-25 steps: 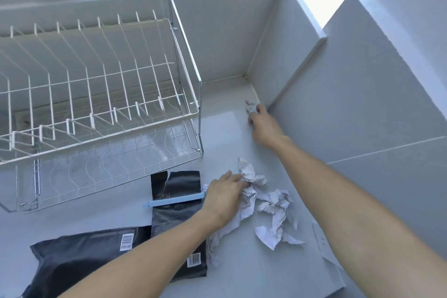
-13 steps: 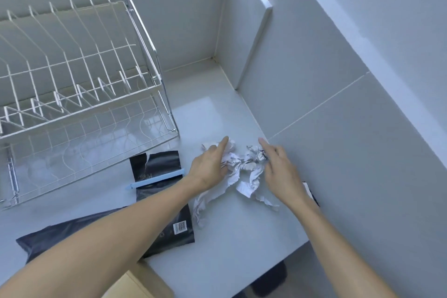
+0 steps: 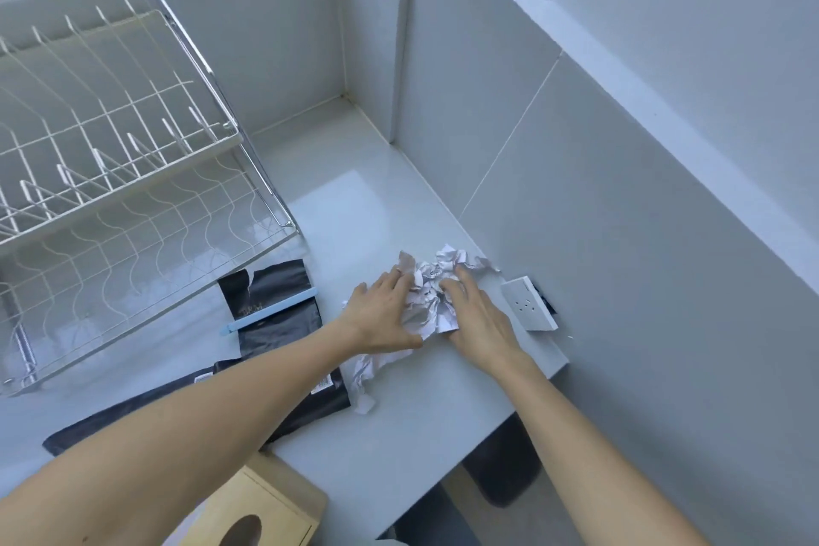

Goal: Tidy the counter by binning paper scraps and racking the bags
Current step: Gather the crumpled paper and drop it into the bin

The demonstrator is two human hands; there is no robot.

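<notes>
A heap of crumpled white paper scraps (image 3: 432,293) lies on the pale counter (image 3: 354,208) near the right wall. My left hand (image 3: 383,315) presses against the heap's left side, my right hand (image 3: 476,319) against its right side, both with fingers curled into the paper. One long scrap (image 3: 365,375) trails toward me under my left wrist. A black bag with a light blue clip (image 3: 272,315) lies left of the heap. A second black bag (image 3: 146,408) lies flat further left, partly hidden by my left forearm.
A white two-tier wire dish rack (image 3: 111,173) fills the left of the counter. A white wall socket (image 3: 529,304) sticks out just right of my right hand. A wooden box with a round hole (image 3: 261,514) stands below the counter's front edge.
My right hand came back from the far corner by the wall to the heap. Both hands now squeeze the scraps together into a tighter pile. The view tilted down and right.
</notes>
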